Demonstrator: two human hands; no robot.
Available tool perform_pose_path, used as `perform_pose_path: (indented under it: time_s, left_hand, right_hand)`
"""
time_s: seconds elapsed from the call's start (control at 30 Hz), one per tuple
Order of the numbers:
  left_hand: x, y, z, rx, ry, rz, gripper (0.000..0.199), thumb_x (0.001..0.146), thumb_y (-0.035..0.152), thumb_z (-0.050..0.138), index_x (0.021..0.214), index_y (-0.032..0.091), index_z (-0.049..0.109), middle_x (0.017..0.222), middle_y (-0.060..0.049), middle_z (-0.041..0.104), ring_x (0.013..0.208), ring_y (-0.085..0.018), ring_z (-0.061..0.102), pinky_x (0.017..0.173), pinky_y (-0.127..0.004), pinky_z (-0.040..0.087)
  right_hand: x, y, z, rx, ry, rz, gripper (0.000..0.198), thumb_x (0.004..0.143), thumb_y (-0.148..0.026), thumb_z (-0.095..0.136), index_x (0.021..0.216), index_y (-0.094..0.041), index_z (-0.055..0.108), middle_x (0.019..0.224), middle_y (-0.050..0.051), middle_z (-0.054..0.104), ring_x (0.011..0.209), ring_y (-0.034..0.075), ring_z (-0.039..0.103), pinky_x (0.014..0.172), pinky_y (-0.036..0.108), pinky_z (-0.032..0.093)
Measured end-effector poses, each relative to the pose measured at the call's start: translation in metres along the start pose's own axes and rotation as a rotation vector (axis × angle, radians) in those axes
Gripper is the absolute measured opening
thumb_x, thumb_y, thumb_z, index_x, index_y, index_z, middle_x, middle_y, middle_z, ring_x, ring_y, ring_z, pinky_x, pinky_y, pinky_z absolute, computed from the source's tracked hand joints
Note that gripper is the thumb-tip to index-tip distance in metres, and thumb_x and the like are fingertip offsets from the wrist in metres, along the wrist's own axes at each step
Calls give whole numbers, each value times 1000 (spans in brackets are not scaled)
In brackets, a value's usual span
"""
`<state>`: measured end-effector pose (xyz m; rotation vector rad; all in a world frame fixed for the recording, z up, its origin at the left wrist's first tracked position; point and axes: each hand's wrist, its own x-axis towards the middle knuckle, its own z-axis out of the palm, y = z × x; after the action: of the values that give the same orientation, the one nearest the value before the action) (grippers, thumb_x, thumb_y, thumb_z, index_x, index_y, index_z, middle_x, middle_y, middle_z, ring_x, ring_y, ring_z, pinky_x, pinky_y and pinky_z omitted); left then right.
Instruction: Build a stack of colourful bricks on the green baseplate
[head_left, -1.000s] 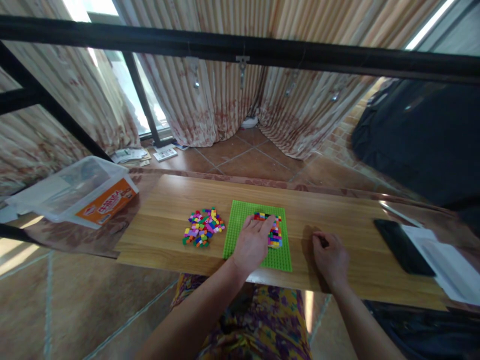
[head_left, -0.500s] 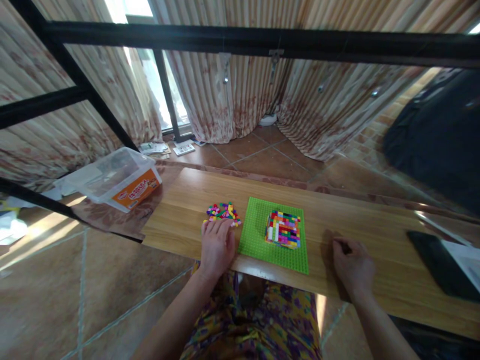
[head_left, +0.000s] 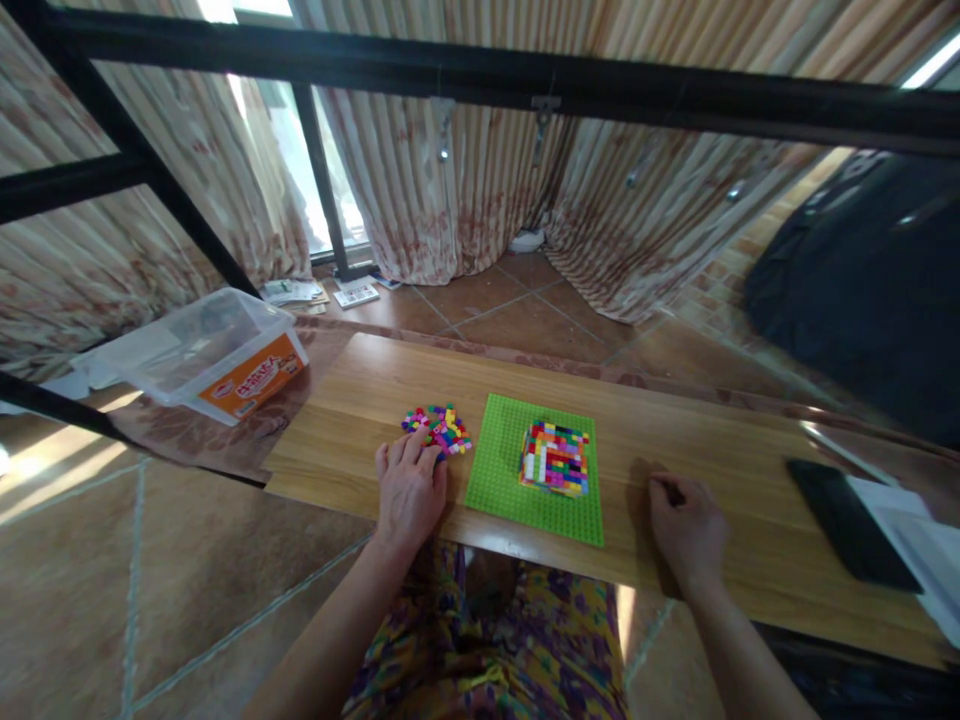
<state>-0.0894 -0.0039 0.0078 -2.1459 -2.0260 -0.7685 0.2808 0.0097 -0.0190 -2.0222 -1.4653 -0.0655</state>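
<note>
A loose pile of small coloured toy bricks lies on the wooden table, left of a green baseplate. A block built of many-coloured bricks stands on that plate, towards its right side. My left hand reaches over the near edge of the pile, fingers apart and touching the bricks; a dark blue brick shows by the thumb, and whether it is gripped is unclear. Right of the plate, my right hand rests curled on the table, with nothing visible in its fingers.
A clear plastic box with an orange label stands beyond the table's left end. A dark flat object and white papers lie at the right of the table. A black metal bar crosses above.
My left hand has shifted slightly left along the pile's near edge, and its fingers have spread. My right hand stays resting in the same place. The whole view has drifted a little.
</note>
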Motion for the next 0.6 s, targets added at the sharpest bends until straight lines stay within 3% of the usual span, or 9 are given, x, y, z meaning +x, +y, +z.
perform_pose_path:
  time_s: [0.2, 0.43, 0.6]
  left_hand:
    - [1, -2, 3, -50, 64, 47, 11, 89, 22, 57, 96, 19, 65, 119, -12, 67, 111, -30, 58, 97, -50, 40]
    - [7, 11, 7, -215, 132, 100, 13, 95, 20, 47, 93, 17, 60, 113, -13, 66, 108, -23, 60, 93, -36, 48]
    - [8, 9, 2, -209, 91, 86, 13, 92, 20, 50, 100, 17, 60, 116, -13, 64, 110, -25, 59, 96, -41, 47]
  right_hand:
    - [1, 0, 1, 33, 6, -7, 34, 81, -41, 49, 84, -16, 71, 83, 11, 67, 71, 22, 59, 65, 32, 42]
    - [0, -2, 0, 37, 22, -22, 33, 81, -40, 49, 83, -16, 71, 86, 11, 68, 75, 22, 60, 68, 33, 44]
    - [0, -1, 0, 51, 19, -27, 31, 81, -39, 50, 82, -16, 71, 84, 10, 67, 73, 22, 60, 67, 33, 44]
